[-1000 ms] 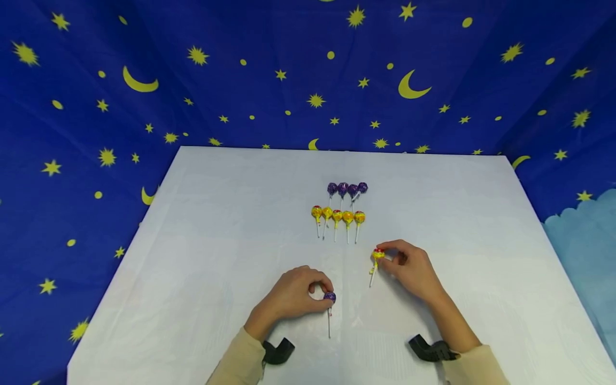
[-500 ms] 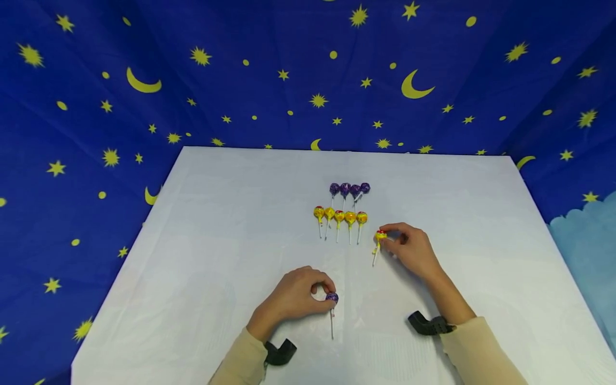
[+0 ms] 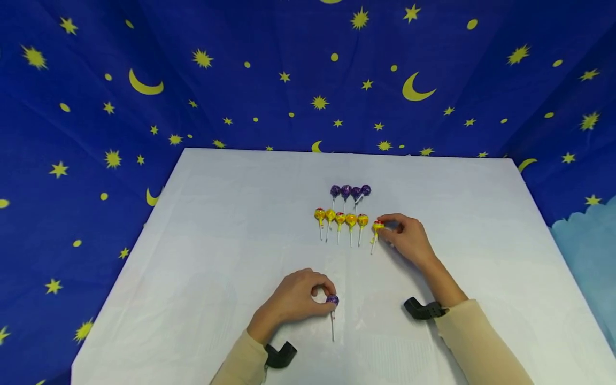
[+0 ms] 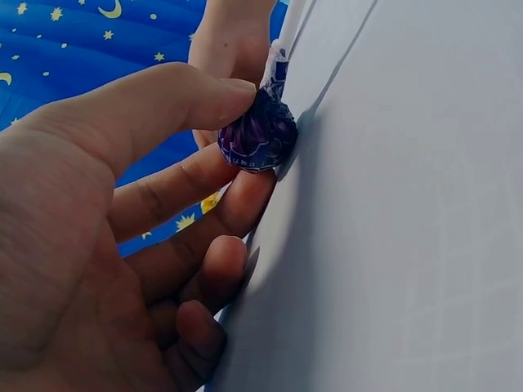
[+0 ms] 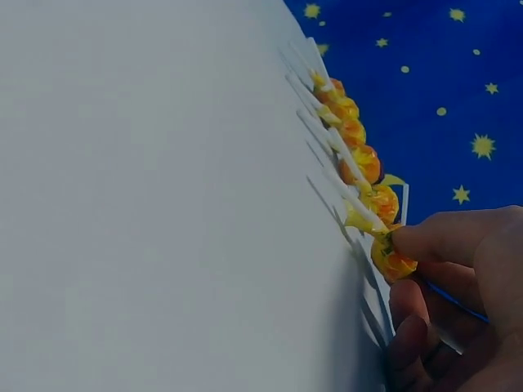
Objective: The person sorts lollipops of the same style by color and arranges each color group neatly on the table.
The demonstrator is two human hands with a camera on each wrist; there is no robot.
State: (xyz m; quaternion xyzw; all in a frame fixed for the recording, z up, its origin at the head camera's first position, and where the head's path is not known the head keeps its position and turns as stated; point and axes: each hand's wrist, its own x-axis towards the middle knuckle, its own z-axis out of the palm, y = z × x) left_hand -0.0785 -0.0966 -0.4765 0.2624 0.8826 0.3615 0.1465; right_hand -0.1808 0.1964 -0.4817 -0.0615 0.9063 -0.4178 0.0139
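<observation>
My left hand (image 3: 300, 294) pinches a purple-wrapped lollipop (image 4: 260, 139) by its round head between thumb and fingers, near the table's front middle. Its white stick points toward me. My right hand (image 3: 408, 238) pinches a yellow lollipop (image 5: 392, 255) with a red top, just right of a row of several yellow lollipops (image 3: 340, 218). In the right wrist view that row runs away from the held one, heads close together and sticks side by side. Behind the yellow row lies a row of several purple lollipops (image 3: 346, 191); the rightmost one has its stick slanted across its neighbour.
The white table (image 3: 231, 214) carries both rows near its middle. A blue cloth (image 3: 269, 64) with yellow stars and moons hangs behind and beside it. Black wrist mounts (image 3: 280, 355) stick out below both sleeves.
My right hand has moved away from me with the yellow lollipop, up to the right end of the yellow row. The left hand stays in place with the purple lollipop.
</observation>
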